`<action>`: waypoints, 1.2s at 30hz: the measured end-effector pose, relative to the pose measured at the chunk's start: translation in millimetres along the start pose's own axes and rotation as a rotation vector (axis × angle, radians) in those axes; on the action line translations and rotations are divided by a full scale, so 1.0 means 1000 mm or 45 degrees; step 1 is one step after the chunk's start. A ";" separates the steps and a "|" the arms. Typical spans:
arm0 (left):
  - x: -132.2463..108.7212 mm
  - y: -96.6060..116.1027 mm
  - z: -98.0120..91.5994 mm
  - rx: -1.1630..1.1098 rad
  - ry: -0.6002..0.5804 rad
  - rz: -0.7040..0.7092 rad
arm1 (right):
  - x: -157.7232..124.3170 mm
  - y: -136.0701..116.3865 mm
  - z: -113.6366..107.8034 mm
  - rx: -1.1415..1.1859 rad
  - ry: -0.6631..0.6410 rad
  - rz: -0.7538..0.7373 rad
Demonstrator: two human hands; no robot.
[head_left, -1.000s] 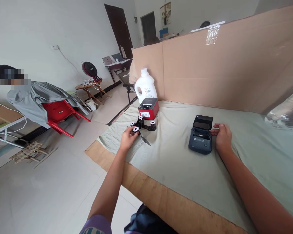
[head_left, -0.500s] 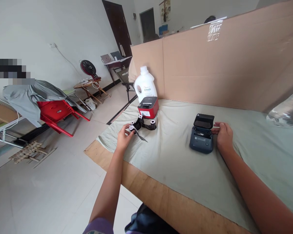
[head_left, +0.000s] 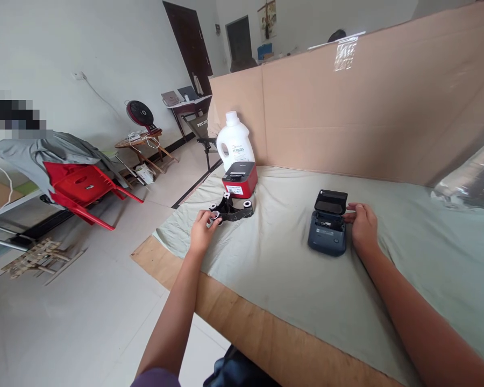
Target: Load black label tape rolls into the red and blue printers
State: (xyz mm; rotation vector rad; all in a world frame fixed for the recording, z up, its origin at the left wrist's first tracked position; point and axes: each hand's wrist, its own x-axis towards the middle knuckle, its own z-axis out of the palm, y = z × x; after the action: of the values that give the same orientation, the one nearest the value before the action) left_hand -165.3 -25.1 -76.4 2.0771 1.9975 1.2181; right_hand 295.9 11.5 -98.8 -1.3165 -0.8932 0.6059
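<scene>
My left hand (head_left: pixel 204 231) is closed, thumb and fingers pinching a small roll with a white core (head_left: pixel 214 215) at the left of the cloth. Next to it, black ribbon (head_left: pixel 237 214) stretches between several white-cored spools on the cloth. A dark blue label printer (head_left: pixel 326 236) sits to the right with its black lid (head_left: pixel 331 201) raised; the details inside are too small to make out. Beside the printer's right side, my right hand (head_left: pixel 363 226) has its fingers stretched toward the lid's hinge area, seemingly touching it, and grasps nothing.
Behind the spools stand a red and black printer (head_left: pixel 241 180) and a white jug (head_left: pixel 236 142). Tall cardboard (head_left: pixel 347 118) borders the back. A clear plastic-wrapped bundle (head_left: pixel 471 172) lies far right. Someone in grey sits on a red chair (head_left: pixel 84 188) at left, beyond the table's wooden edge (head_left: pixel 234 306).
The dark strip that hung out from the roll in my left hand no longer shows apart from the other ribbon. My right hand stays beside the printer. The view has shifted slightly.
</scene>
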 end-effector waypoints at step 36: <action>0.009 -0.017 -0.005 -1.194 0.572 -0.685 | -0.001 -0.009 0.002 -0.017 0.189 -0.063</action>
State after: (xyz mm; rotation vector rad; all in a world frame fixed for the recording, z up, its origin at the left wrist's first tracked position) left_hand -182.9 -16.9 -77.3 0.8277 1.4332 2.0188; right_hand 292.7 10.1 -89.7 -1.3297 -0.8067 0.4580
